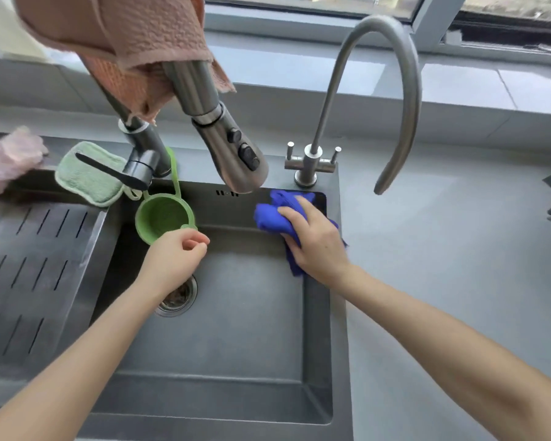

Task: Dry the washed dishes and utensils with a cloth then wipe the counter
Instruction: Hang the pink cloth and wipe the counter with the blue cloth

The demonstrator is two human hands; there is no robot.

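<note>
My right hand (315,240) presses a crumpled blue cloth (275,214) onto the back right corner of the dark sink's rim (339,281), its fingers spread over the cloth. My left hand (175,256) hovers over the basin with its fingers loosely curled and holds nothing. It sits just below a green strainer cup (159,222) that hangs from the faucet base. The grey counter (442,249) stretches to the right of the sink.
A pull-out faucet (229,148) with a pink cloth (124,36) draped over it hangs above the basin. A slim curved tap (388,74) rises at the back right. A green sponge pad (89,173), a pink glove (10,157) and a slotted drain board (35,265) lie left.
</note>
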